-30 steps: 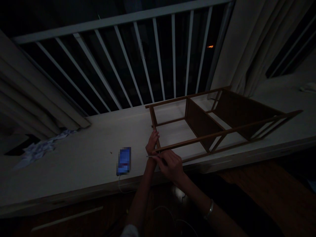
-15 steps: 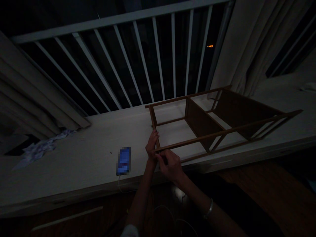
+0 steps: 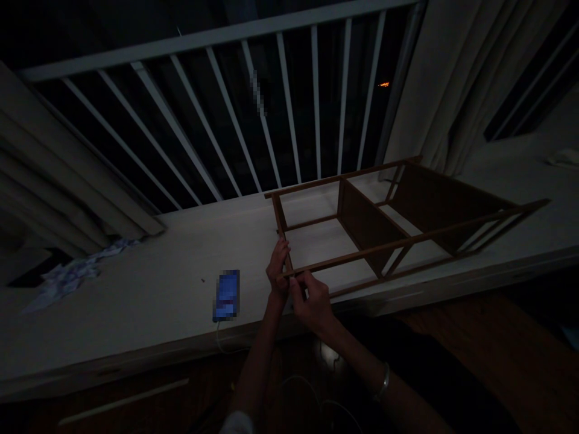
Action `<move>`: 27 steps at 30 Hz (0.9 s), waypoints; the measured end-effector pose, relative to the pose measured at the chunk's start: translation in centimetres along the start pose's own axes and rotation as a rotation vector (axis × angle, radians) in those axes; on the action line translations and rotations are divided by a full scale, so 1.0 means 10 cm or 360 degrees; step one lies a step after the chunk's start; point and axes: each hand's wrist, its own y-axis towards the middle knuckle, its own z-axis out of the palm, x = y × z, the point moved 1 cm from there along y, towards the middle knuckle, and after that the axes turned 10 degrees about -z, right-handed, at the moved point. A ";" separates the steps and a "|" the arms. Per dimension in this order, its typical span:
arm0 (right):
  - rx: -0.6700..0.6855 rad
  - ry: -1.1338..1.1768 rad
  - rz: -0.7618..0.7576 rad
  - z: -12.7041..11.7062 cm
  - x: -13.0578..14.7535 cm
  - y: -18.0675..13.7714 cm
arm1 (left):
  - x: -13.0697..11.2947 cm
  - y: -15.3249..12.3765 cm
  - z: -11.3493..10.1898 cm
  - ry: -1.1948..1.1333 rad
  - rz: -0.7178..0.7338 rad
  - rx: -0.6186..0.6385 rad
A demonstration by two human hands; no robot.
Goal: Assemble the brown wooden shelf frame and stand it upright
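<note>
Bearing fitted brown panels, oblong wooden frame is gripped by left hand; right hand placed at seemingly unfinished eight-o'clock corner, grasp unclear.

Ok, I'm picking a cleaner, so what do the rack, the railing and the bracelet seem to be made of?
Rack: probably wood or a wood-look laminate, brown and rather matt, with slim squared bars and flat panels; dim light hides any grain. Railing: likely painted metal, pale and even-coloured, with slim straight bars. Bracelet: seems polished metal, given its silvery shine.
</note>
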 end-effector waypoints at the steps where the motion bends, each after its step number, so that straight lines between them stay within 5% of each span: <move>1: 0.0015 0.0016 0.0024 0.00 0.00 0.00 | 0.00 0.00 0.00 -0.0001 0.0006 -0.0004; 19: 0.0032 0.0229 0.0278 -0.02 0.04 -0.01 | 0.00 -0.02 0.02 -0.0004 -0.0049 -0.0061; 27: -0.0034 0.0222 0.0206 -0.07 0.01 -0.04 | -0.04 -0.04 0.08 -0.0010 -0.0048 -0.0091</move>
